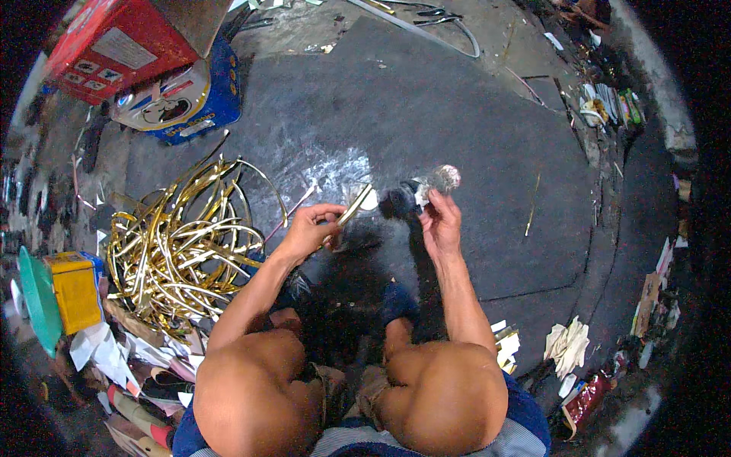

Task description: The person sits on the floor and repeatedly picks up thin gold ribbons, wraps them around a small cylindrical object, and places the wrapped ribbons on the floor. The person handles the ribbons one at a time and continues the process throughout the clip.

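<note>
My left hand [314, 228] is closed, pinching a short narrow gold strip [355, 206] between thumb and fingers. The strip slants up to the right over a whitish smeared patch on the dark mat. My right hand [441, 221] is closed around a small whitish thing with a rounded, mottled top [447, 177]; its kind cannot be made out. The two hands are apart, above the mat in front of my knees. Left of my left hand lies a large tangled heap of shiny gold strips [179, 244].
Two cartons, one red [122, 49] and one blue [223, 87], stand at the far left. A yellow box [74, 293] and a green sheet [38, 301] are at the left edge. Paper scraps [567, 346] and bundled packets [609, 107] lie to the right. A pale hose [426, 34] curves along the back.
</note>
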A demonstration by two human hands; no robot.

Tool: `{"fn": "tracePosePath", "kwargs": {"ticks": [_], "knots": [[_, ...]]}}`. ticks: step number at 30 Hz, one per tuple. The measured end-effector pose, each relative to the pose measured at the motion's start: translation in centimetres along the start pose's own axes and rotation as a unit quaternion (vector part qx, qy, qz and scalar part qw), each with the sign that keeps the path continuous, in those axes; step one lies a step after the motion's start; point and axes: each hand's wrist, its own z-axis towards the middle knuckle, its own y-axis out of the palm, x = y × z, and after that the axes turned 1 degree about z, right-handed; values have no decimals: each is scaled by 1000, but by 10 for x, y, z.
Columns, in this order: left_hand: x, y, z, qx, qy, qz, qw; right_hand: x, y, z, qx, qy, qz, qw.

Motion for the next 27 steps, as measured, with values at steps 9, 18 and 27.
{"fn": "tracePosePath", "kwargs": {"ticks": [9, 18, 27], "knots": [[7, -1, -15, -86, -84, -251, 960, 27, 63, -36, -89, -253, -328, 906], [32, -14, -28, -163, -75, -230, 957, 35, -12, -3, 32, -190, -364, 911], [1, -21, 80, 2, 34, 371, 928, 12, -11, 10, 26, -210, -305, 929]]}}
